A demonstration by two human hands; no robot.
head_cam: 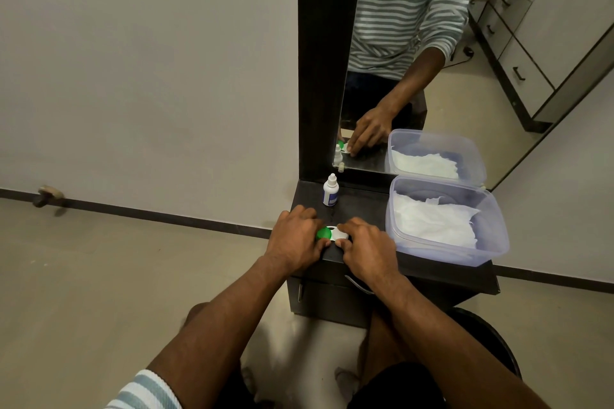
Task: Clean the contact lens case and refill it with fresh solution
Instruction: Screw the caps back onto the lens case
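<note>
A contact lens case (333, 233) lies on the dark dresser top (362, 206), near its front edge. It has a green cap on the left and a white cap on the right. My left hand (294, 236) grips the green cap side with thumb and fingers. My right hand (365, 247) holds the white cap side, fingers curled over it. A small white solution bottle (331, 190) with a blue label stands upright behind the case, its cap on.
A clear plastic container (491, 229) holding white tissues sits on the right of the dresser top. A mirror (415, 60) in a dark frame rises behind. The dresser's front edge lies right under my hands; floor lies to the left.
</note>
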